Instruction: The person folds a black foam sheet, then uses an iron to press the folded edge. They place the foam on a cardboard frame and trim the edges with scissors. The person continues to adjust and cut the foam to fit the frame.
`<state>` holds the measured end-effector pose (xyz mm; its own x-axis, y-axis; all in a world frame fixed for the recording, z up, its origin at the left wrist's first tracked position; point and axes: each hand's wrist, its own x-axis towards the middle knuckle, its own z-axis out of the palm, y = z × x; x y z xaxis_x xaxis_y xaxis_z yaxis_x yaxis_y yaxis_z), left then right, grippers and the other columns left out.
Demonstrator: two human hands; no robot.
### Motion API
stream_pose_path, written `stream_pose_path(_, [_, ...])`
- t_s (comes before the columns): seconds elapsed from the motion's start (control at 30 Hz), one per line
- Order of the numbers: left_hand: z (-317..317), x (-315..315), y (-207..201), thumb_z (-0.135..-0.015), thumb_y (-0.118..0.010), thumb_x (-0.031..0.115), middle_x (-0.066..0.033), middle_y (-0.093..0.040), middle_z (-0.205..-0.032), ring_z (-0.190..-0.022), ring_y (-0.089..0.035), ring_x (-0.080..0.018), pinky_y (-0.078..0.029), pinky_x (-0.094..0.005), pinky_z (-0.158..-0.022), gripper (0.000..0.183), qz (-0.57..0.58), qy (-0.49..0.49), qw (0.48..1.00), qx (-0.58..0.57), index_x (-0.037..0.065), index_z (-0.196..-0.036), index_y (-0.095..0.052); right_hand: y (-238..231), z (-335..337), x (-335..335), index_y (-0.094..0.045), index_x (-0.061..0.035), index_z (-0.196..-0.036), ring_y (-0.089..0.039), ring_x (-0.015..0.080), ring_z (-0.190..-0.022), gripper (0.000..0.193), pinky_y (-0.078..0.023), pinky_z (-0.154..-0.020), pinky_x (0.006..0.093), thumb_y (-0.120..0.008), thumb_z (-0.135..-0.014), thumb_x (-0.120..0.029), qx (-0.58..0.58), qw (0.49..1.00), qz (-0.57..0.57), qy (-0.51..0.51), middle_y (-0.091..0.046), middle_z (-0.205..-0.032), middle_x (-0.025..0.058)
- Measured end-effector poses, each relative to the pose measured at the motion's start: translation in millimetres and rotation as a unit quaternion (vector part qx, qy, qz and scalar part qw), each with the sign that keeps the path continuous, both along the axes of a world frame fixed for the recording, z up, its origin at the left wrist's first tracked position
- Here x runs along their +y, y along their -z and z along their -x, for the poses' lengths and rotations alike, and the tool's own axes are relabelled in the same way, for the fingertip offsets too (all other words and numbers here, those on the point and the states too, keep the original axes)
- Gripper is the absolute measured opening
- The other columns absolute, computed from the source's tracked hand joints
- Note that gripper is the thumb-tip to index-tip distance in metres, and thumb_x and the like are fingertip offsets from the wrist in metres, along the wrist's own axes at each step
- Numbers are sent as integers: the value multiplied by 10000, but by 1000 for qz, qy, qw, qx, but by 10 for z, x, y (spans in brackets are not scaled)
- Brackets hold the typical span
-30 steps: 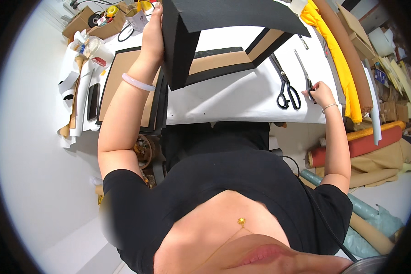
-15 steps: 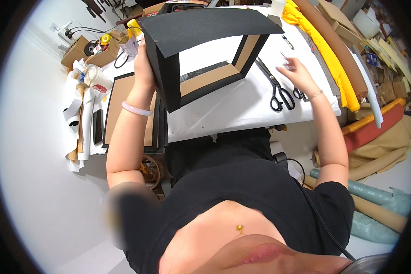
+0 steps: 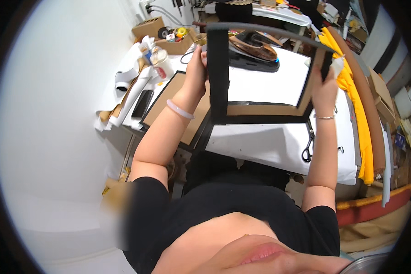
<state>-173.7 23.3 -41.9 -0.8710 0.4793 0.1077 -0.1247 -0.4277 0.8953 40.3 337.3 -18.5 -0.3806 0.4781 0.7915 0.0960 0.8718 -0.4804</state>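
A black-covered open box frame (image 3: 265, 119) is held up over the white table (image 3: 260, 141), its bare brown board showing along the inner edges. My left hand (image 3: 196, 73) grips its left side; most of the fingers are hidden behind that side. At the right side, my right hand (image 3: 324, 93) is closed around the frame's edge, slightly blurred. Through the opening a dark and brown iron (image 3: 255, 52) with a small blue light is visible. Below my right hand lies a pair of black-handled scissors (image 3: 307, 153), partly covered by the wrist.
Brown boards with black edges (image 3: 169, 105) lie at the left, beside a black phone (image 3: 143, 104) and a clear jar (image 3: 162, 59). Cardboard boxes (image 3: 176, 44) stand behind. Yellow fabric (image 3: 358, 123) and a brown roll (image 3: 370, 109) line the table's right side.
My right hand has come up from above the table near the scissors to the frame's right side. The frame has turned, so its opening faces me more. The view has shifted.
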Motion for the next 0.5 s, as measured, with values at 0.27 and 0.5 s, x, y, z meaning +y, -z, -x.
stream_pose_path(0.27, [-841, -221, -465, -1116, -464, 344, -133, -575, -1421, -1327, -520, -210, -358, -316, -1146, 505, -21, -223, 906, 359, -39, -1441, -521, -329, -266, -259, -654, 18, -1214, -726, 419, -907, 374, -571, -816, 441, -599, -1033, -305, -99, 992, 7, 76, -746, -971, 239])
stream_pose_path(0.5, [-962, -239, -602, -1128, -460, 256, -84, -646, -1337, -1172, -634, -138, -495, -253, -1015, 425, -99, -152, 949, 257, -14, -1443, -550, -291, -355, -601, -683, 5, -1137, -729, 288, -784, 345, -566, -731, 365, -603, -1045, -318, -116, 990, 19, 76, -741, -880, 164])
